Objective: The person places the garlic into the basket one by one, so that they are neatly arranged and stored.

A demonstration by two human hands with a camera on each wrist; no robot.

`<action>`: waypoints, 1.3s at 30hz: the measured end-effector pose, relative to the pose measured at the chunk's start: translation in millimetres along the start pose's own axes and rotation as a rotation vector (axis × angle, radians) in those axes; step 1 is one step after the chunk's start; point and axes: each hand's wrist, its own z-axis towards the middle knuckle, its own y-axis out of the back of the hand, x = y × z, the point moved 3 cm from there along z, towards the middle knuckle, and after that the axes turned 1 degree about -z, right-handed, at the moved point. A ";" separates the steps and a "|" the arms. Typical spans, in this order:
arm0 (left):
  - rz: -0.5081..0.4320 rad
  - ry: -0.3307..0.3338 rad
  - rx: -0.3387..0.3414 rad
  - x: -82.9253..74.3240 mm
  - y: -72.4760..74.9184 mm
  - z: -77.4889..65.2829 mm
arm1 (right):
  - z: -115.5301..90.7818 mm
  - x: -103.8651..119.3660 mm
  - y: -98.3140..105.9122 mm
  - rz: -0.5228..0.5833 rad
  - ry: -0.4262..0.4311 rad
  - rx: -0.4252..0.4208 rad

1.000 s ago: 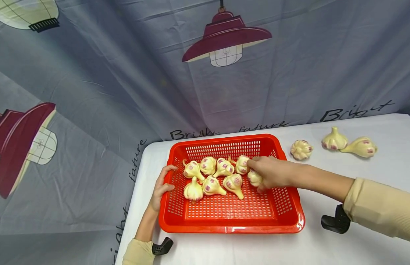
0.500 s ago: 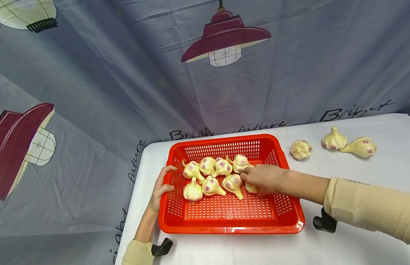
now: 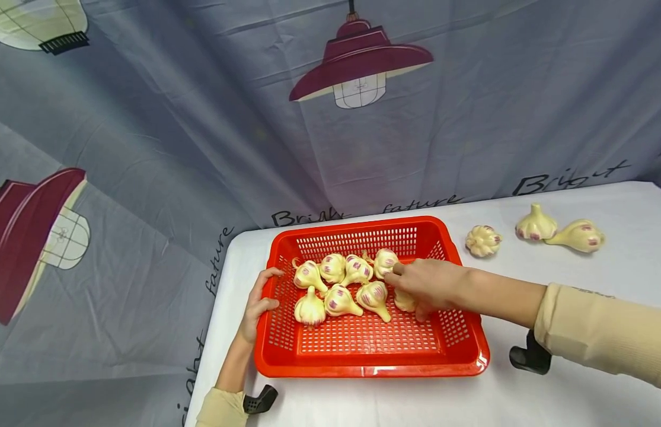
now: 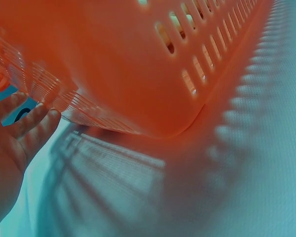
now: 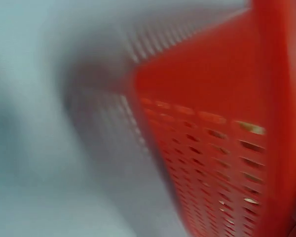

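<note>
Over the last second the right hand point(image 3: 428, 286) has come down inside the red basket point(image 3: 370, 360) — from a raised position beside the far bulbs to low over the basket floor, with a garlic bulb point(image 3: 404, 300) tucked beneath the palm. That bulb now looks to be resting on the mesh at the right end of the cluster, just beside the other garlic point(image 3: 341, 281), which has not shifted. The fingers are bent over the bulb and touching it, though from the head view it is hard to say whether they pinch it firmly or are already loosening; the right wrist view is too blurred to help. The left hand point(image 3: 258, 303) has stayed put, thumb and fingers clasping the left rim of the basket and steadying it on the desk point(image 3: 602, 379) — the left wrist view shows its fingers point(image 4: 32, 121) against the basket wall. Three more bulbs point(image 3: 535, 232) lie on the desk well apart to the right, untouched. Judging from this, one bulb has just been added to the basket and the loose ones remain outside.
</note>
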 end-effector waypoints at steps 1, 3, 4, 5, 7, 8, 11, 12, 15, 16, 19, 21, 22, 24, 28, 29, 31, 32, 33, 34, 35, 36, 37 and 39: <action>-0.001 0.000 0.000 -0.3 0.0 0.0 | -1.1 -0.3 3.8 0.009 -0.005 -0.008; -0.001 0.000 0.003 -0.5 0.1 -0.5 | -3.3 -1.3 11.3 0.036 -0.011 -0.028; -0.002 0.002 0.003 -0.4 -0.1 -0.5 | -4.9 -2.0 15.6 0.045 -0.010 -0.041; -0.001 0.003 0.004 -0.4 -0.1 -0.6 | -6.7 -3.0 19.4 0.048 -0.009 -0.053; 0.000 0.003 0.002 -0.1 -0.1 -0.6 | -11.4 -5.0 28.0 0.031 0.008 -0.093; -0.002 0.002 0.002 -0.1 -0.1 -0.6 | -13.9 -6.2 32.6 0.012 0.019 -0.120; -0.006 -0.001 0.000 0.0 -0.1 -0.5 | -21.9 -11.9 46.5 -0.052 0.037 -0.214; -0.005 -0.004 -0.001 -0.4 0.3 -0.7 | -24.5 -14.3 51.3 -0.070 0.040 -0.252; 0.001 -0.008 0.002 -1.2 1.2 -1.2 | -33.6 -24.1 63.9 -0.091 0.024 -0.349; 0.003 -0.008 0.005 -1.2 1.5 -1.5 | -37.5 -28.0 67.3 -0.080 0.009 -0.371; 0.001 -0.010 0.010 -1.5 1.7 -2.0 | -51.9 -41.0 74.3 -0.034 -0.058 -0.397; -0.006 -0.011 0.013 -1.1 1.6 -1.8 | -62.6 -49.6 75.8 -0.005 -0.110 -0.399; -0.008 -0.011 0.013 -0.8 1.4 -1.6 | -68.2 -53.8 75.9 0.001 -0.138 -0.397; -0.012 -0.013 0.013 -0.6 1.3 -1.4 | -78.8 -62.0 75.0 0.006 -0.186 -0.394; -0.005 -0.011 0.007 -1.2 2.0 -1.3 | -98.0 -77.5 72.1 0.008 -0.280 -0.371; -0.002 -0.012 0.006 -1.6 2.3 -1.1 | -102.6 -81.3 71.0 0.011 -0.302 -0.363; 0.004 -0.012 0.004 -1.9 3.0 -0.5 | -111.5 -88.6 68.4 -0.001 -0.338 -0.351; 0.006 -0.012 0.003 -2.0 3.2 -0.1 | -115.8 -92.3 66.8 -0.006 -0.352 -0.346; 0.009 -0.011 0.003 -1.8 3.3 0.2 | -120.5 -95.9 65.0 -0.008 -0.370 -0.342; 0.009 -0.010 0.003 -1.8 3.2 0.3 | -124.8 -99.7 62.8 -0.014 -0.383 -0.339; 0.011 -0.010 0.001 -1.5 3.1 0.4 | -128.9 -103.5 60.3 -0.021 -0.399 -0.334; 0.013 -0.009 0.001 -1.2 3.0 0.4 | -133.1 -107.5 57.6 -0.025 -0.412 -0.332; 0.014 -0.010 0.002 -1.0 2.6 0.4 | -137.1 -111.6 54.9 -0.026 -0.426 -0.329; 0.015 -0.010 0.002 -0.4 2.1 0.2 | -145.2 -120.7 48.6 -0.021 -0.462 -0.312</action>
